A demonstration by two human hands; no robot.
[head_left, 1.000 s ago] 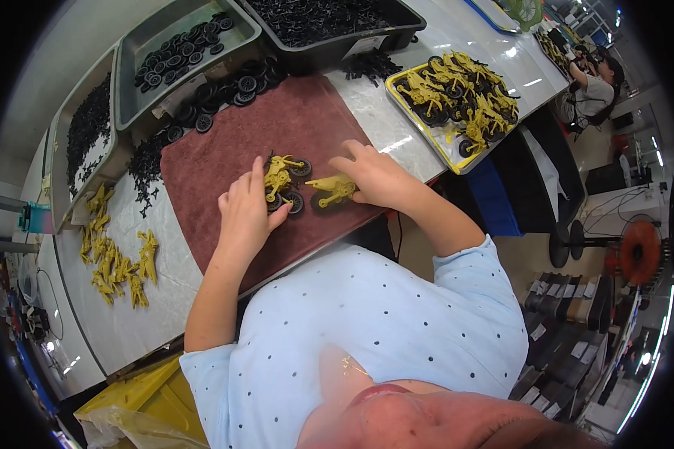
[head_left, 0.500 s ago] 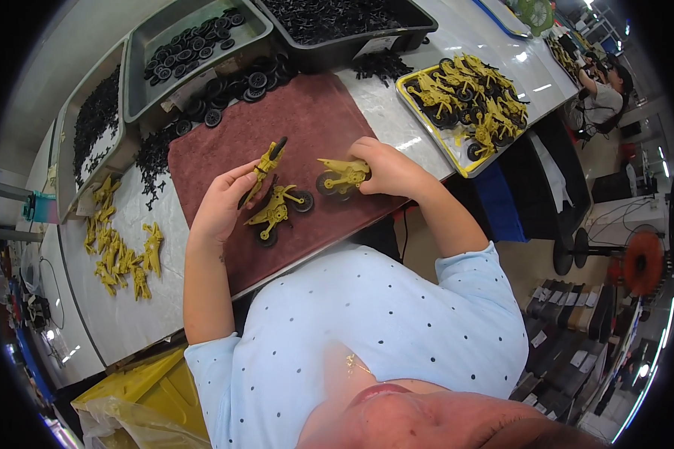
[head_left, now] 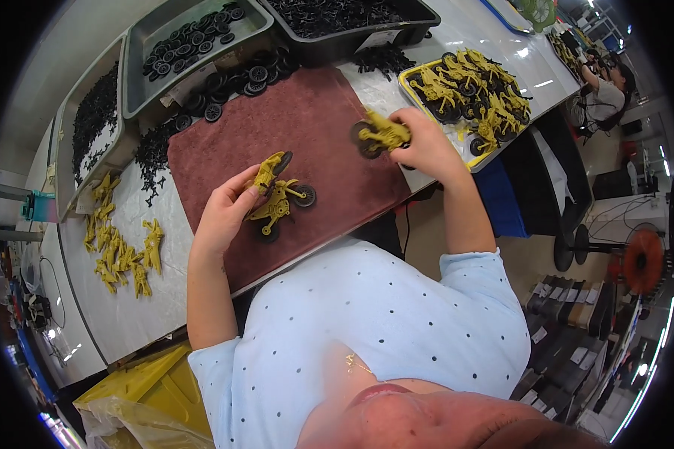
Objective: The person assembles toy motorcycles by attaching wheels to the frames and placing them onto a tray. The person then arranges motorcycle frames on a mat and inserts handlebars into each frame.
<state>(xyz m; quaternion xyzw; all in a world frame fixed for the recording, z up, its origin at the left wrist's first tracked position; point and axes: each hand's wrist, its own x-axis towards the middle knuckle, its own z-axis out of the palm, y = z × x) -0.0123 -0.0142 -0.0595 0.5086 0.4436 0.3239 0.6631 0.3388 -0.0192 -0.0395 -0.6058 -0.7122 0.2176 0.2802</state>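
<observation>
My left hand (head_left: 230, 205) pinches a yellow toy motorcycle (head_left: 266, 173) with a black wheel at its upper end. Just beside it, another yellow toy motorcycle (head_left: 278, 208) with black wheels lies on the dark red towel (head_left: 329, 105); the left hand's toy partly covers it. Over the towel's right edge, my right hand (head_left: 427, 146) grips a third toy motorcycle (head_left: 386, 133), its black wheel pointing left and blurred. A tray (head_left: 468, 166) with a yellow rim, heaped with yellow toy motorcycles (head_left: 472, 93), stands close to the right hand.
Loose yellow toy bodies (head_left: 116, 254) lie on the table at left. Along the back stand a grey bin (head_left: 138, 112) of black wheels, a dark bin (head_left: 352, 46) of small black parts and a pale bin (head_left: 66, 179). Loose wheels (head_left: 213, 112) border the towel. A person (head_left: 606, 93) sits far right.
My right hand has moved right and away from me with its toy motorcycle, toward the tray. In my left hand, the toy has tilted and come slightly nearer the one on the towel.
</observation>
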